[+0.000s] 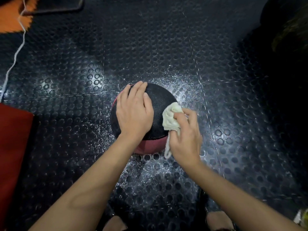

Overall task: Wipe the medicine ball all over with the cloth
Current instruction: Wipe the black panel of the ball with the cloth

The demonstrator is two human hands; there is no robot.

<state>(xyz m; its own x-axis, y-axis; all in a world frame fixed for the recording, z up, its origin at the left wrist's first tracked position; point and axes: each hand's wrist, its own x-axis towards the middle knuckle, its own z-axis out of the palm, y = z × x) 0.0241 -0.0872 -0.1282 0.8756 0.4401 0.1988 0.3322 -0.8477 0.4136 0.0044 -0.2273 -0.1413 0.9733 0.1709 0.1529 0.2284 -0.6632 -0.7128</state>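
One floor (166, 47): black rubber with raised round studs, speckled with white dust or droplets around the middle, and it filled most of the view. One dark red slab (15, 155) sat at the left edge, what it was could not be told. One orange patch (11, 19) in the top left corner, with one dark mat (55, 5) just beside it. One thin white cord (15, 54) ran down the left side.

One ball (160, 100) sat on the floor at the centre of the view. Round, mostly black with a fine grainy texture, plus a dull red panel on the near underside and a red sliver at its left rim.

Two bare forearms came up from the bottom edge. One left hand (133, 112) lay flat on top of the ball, fingers straight and close together, pressing down, gripping nothing. One right hand (185, 135) was at the ball's right side, fingers curled round the cloth and holding it against the black surface.

One cloth (170, 117): pale cream, bunched up, touching the ball's right flank, with a narrow tail hanging below the hand over the red panel.

One small yellow-green thing (302, 217) at the bottom right corner, too blurred to identify.
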